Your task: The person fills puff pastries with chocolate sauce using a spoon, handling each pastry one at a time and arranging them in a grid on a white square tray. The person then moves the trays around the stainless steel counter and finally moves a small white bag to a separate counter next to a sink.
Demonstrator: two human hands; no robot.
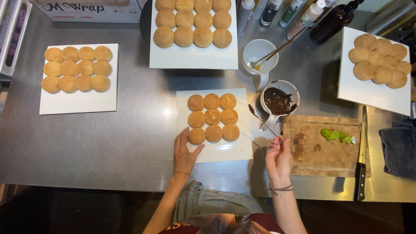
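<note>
**Spoon raised beside the plate of buns**

White plate [234,149] of nine buns [212,117] lies mid-table; left hand [185,154] rests flat, fingers spread, on its near corner; right hand [278,157] pinches a chocolate-tipped spoon [261,119] beside the chocolate jug [278,102].

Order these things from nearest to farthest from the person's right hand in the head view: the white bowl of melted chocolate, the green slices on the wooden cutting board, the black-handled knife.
From the right hand:
1. White bowl of melted chocolate, just above it.
2. Green slices, to its right on the wooden cutting board.
3. Black-handled knife, beyond the board's right edge.
</note>
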